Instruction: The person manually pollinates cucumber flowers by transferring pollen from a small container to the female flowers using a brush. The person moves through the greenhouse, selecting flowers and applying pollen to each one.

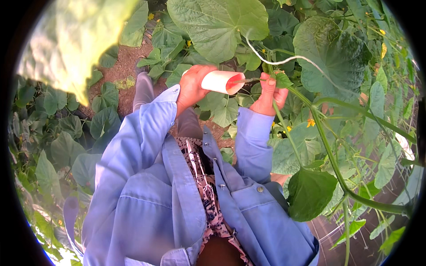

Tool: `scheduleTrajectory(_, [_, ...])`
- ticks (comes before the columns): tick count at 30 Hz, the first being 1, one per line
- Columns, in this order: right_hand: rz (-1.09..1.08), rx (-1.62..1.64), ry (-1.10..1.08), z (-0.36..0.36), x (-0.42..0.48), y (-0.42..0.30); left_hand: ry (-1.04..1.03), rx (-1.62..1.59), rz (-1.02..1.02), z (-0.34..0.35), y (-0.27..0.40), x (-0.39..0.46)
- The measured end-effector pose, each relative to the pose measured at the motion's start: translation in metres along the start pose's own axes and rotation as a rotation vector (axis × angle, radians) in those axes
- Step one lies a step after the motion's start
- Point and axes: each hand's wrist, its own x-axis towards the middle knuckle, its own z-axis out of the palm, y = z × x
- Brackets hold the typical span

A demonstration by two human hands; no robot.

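Note:
My left hand (196, 83) grips a short white tube or cup (216, 81) lying nearly level, its open mouth turned right. Its inside glows reddish. A thin hairy green stalk (251, 80) runs out of this mouth to my right hand (271, 93), which pinches it between thumb and fingers. What lies deeper in the tube is hidden. Beside the right fingertips are a small young leaf (283, 80) and the thick green vine stem (313, 109). Just above, a white string (286, 61) curves across the leaves.
Broad cucumber-like leaves (219, 26) crowd the far side, and a blurred leaf (70, 40) hangs close at upper left. Thick stems cross at right, with a large drooping leaf (311, 194) near my sleeve. Brown soil (124, 66) shows between plants. Small yellow flowers (311, 123) dot the foliage.

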Motion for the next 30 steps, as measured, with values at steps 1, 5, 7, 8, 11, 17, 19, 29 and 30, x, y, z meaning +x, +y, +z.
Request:
scheduleTrajectory(1, [0.004, 0.004, 0.008, -0.004, -0.001, 0.002, -0.006, 0.015, -0.005, -0.003, -0.002, -0.005])
scheduleTrajectory(5, [0.025, -0.064, 0.074, -0.013, -0.001, 0.004, -0.001, 0.014, -0.037, -0.011, -0.008, -0.019])
scheduleTrajectory(7, [0.054, -0.09, 0.117, -0.014, -0.002, -0.001, -0.008, 0.021, -0.048, -0.012, -0.014, -0.026])
scheduleTrajectory(8, [0.061, -0.126, 0.115, -0.013, -0.004, -0.006, -0.009, 0.021, -0.056, -0.012, -0.014, -0.029])
scheduleTrajectory(11, [0.054, -0.088, 0.081, -0.013, -0.006, -0.012, 0.006, 0.018, -0.027, -0.009, -0.018, -0.031])
scheduleTrajectory(17, [0.086, -0.049, 0.095, -0.005, -0.009, -0.03, 0.017, -0.001, -0.023, -0.009, -0.017, -0.037])
scheduleTrajectory(19, [0.085, -0.027, 0.085, -0.008, -0.007, -0.036, 0.039, 0.018, -0.026, -0.01, -0.017, -0.045])
scheduleTrajectory(29, [0.2, -0.045, 0.092, -0.017, -0.009, -0.035, 0.141, 0.042, -0.03, -0.063, 0.012, -0.078])
scheduleTrajectory(30, [0.182, -0.1, 0.099, -0.026, -0.01, -0.028, 0.156, 0.039, -0.025, -0.071, 0.018, -0.081])
